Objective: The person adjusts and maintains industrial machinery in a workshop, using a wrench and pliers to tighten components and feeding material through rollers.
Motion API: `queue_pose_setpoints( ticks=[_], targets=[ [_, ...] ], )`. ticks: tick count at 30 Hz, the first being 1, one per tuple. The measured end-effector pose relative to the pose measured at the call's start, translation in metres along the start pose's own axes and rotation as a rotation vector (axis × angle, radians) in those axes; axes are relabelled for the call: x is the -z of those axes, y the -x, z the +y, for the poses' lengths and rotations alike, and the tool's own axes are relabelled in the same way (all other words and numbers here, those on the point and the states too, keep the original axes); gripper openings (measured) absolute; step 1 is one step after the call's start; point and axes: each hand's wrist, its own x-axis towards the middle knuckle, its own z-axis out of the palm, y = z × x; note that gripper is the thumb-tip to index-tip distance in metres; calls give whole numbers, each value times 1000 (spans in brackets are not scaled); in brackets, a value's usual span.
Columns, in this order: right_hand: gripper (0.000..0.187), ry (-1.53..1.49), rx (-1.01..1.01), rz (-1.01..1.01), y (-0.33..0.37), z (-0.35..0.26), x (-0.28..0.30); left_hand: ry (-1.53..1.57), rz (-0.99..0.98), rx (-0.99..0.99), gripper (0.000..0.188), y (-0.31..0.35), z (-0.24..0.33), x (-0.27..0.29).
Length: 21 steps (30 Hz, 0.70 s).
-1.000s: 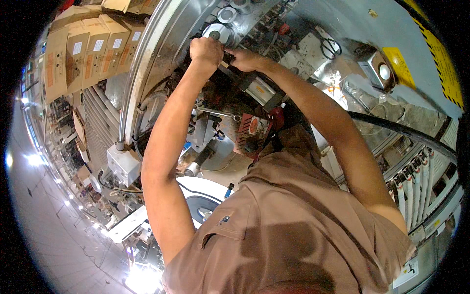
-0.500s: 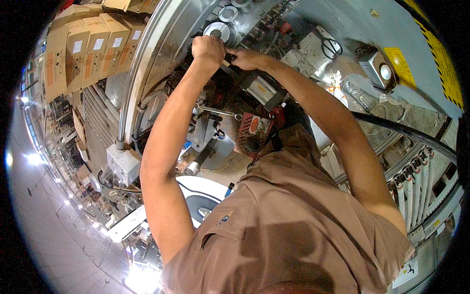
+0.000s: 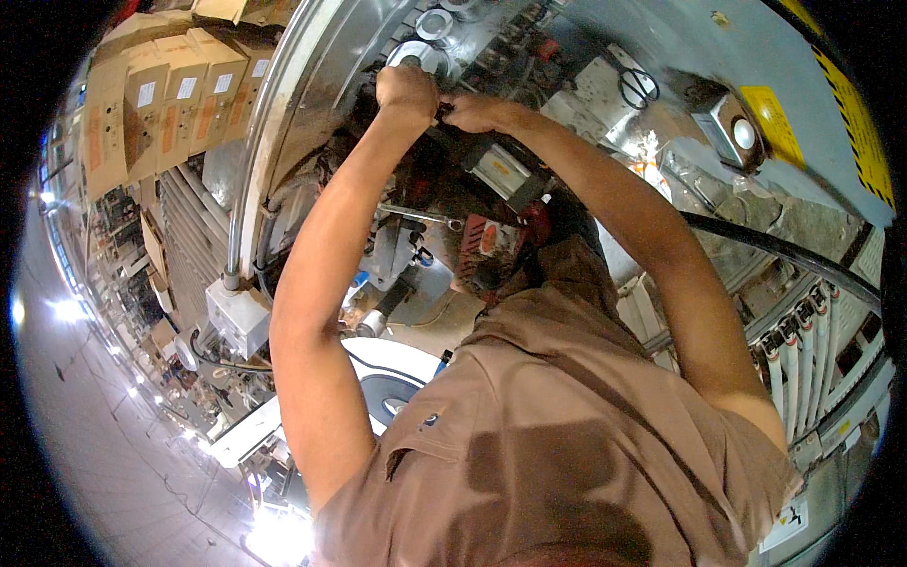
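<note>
Silvery disc [image 3: 427,55] sits just beside the left grip [image 3: 408,91].

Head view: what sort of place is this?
Probably a factory or repair workshop: a metal wrench among machine parts, cardboard boxes standing in a row, and a yellow label on a grey panel.

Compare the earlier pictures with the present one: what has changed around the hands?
The left hand has shifted slightly right relative to the round metal piece. No grip visibly changes. The right hand, wrench and cardboard boxes look much as before.
</note>
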Motion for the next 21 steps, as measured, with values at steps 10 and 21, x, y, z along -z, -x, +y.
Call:
queue_pose_setpoints(
  ticks=[10, 21],
  targets=[
    [54, 34, 254, 231, -31, 47, -24, 73, 42, 42, 25, 5, 5, 4],
    [65, 91, 126, 124, -1, 10, -9, 96, 64, 51, 25, 5, 3, -4]
  ],
)
